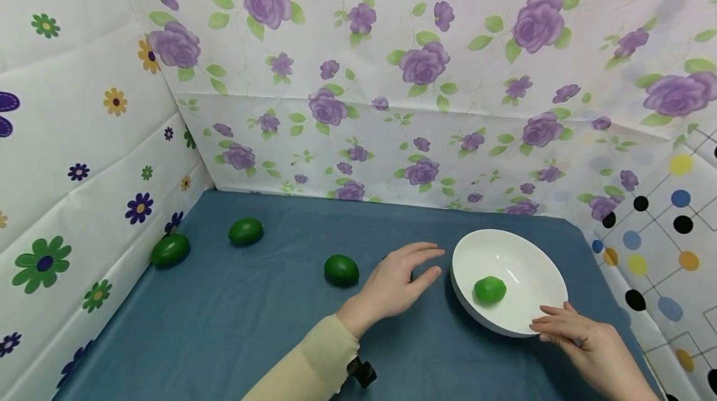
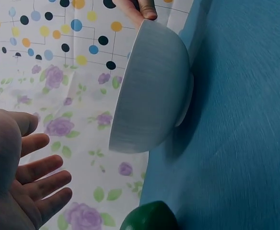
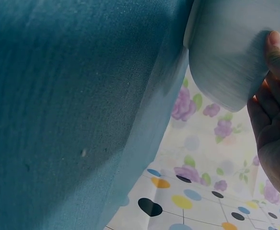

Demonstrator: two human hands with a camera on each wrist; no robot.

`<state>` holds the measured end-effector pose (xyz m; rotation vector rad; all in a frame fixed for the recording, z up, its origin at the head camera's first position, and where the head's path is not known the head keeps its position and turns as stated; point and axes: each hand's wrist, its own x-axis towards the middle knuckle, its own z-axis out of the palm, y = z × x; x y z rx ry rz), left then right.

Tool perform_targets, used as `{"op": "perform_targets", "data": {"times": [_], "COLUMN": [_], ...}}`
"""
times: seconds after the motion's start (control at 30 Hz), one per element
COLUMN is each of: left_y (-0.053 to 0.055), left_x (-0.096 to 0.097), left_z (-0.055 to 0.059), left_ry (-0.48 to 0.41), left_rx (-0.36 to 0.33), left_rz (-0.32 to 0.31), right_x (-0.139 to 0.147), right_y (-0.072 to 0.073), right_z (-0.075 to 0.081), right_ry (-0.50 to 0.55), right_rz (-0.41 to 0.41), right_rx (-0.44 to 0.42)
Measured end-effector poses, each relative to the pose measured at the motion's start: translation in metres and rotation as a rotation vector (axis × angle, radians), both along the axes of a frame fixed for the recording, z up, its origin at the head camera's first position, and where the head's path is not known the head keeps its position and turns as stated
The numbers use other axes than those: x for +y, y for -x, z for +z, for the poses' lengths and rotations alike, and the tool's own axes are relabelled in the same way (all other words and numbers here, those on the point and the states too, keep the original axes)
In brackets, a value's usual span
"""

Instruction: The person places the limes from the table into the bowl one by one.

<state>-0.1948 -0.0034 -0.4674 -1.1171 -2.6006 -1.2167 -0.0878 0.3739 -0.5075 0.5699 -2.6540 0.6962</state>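
A white bowl (image 1: 538,276) stands on the right of the table with one bright green lime (image 1: 490,290) in it. My right hand (image 1: 588,340) holds the bowl at its near right rim; in the right wrist view the thumb (image 3: 274,43) lies against the outer wall. To the left of the bowl, my left hand (image 1: 394,283) hovers with fingers spread and nothing in them. Just left of that hand lies a dark green lime (image 1: 342,271). Something dark shows in small bits behind the left hand, mostly hidden by it. The left wrist view shows the left palm (image 2: 5,158) apart from the bowl.
Two more dark green limes, one farther back (image 1: 246,231) and another by the left wall (image 1: 170,250), lie on the blue tablecloth (image 1: 224,326). Patterned sheets enclose the table: flowered ones at the back (image 1: 381,139) and left, a dotted one (image 1: 661,276) at the right.
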Motion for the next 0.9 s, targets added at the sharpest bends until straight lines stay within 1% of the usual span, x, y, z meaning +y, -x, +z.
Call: {"op": "perform_targets", "data": {"times": [0.1,0.23,0.53,0.7,0.8,0.9], "left_y": [-0.001,-0.002,-0.002,-0.004,-0.006,-0.010], "left_x": [-0.006,-0.012,-0.029,-0.047,-0.060,-0.072], "left_z": [0.001,0.003,0.005,0.001,-0.003,-0.007], "left_ry": [-0.011,-0.001,0.014,0.009,-0.008,-0.022], "left_rx": [-0.006,-0.006,0.004,-0.026,-0.048,-0.055], "left_rz": [0.003,0.003,-0.008,0.006,0.026,0.038], "right_x": [0.000,-0.001,-0.001,0.000,0.000,0.000], "right_y": [0.000,0.000,0.000,0.001,0.001,0.001], "right_z": [0.000,0.001,0.001,0.000,0.000,0.001], "right_ry": [0.000,0.009,0.014,0.007,0.003,-0.002], "right_rz": [0.008,0.024,0.019,0.022,0.014,0.000], "right_rx": [0.006,0.013,0.016,0.022,0.020,0.010]}}
